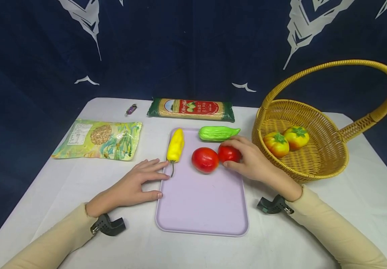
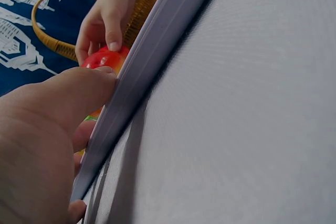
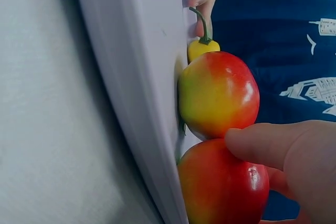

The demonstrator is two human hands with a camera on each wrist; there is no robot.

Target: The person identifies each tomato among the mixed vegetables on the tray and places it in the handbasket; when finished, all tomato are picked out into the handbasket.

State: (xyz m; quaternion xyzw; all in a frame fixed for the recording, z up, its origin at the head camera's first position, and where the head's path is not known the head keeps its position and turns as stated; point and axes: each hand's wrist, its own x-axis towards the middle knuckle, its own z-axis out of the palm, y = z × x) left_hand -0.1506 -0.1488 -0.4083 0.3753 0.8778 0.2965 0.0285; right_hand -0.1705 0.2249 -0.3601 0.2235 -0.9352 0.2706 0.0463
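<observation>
My right hand [image 1: 248,158] holds a red tomato [image 1: 228,154] on the lilac tray [image 1: 200,209], thumb on the near side and fingers around the far side. Beside it lies a second red tomato [image 1: 205,160]; the right wrist view shows yellow-green patches on this tomato [image 3: 218,95] and the held one [image 3: 223,187]. My left hand [image 1: 134,185] rests at the tray's left edge with fingers spread, thumb on the rim. Its fingertips are close to the stem of a yellow pepper [image 1: 176,145]. A green pepper [image 1: 217,133] lies along the tray's far edge.
A wicker basket [image 1: 328,164] with a tall handle stands right of the tray, holding two yellow-orange tomatoes [image 1: 285,143]. Behind the tray lies a spaghetti pack [image 1: 191,109]. A patterned food bag [image 1: 99,140] and a small purple wrapped candy [image 1: 131,109] lie at the left.
</observation>
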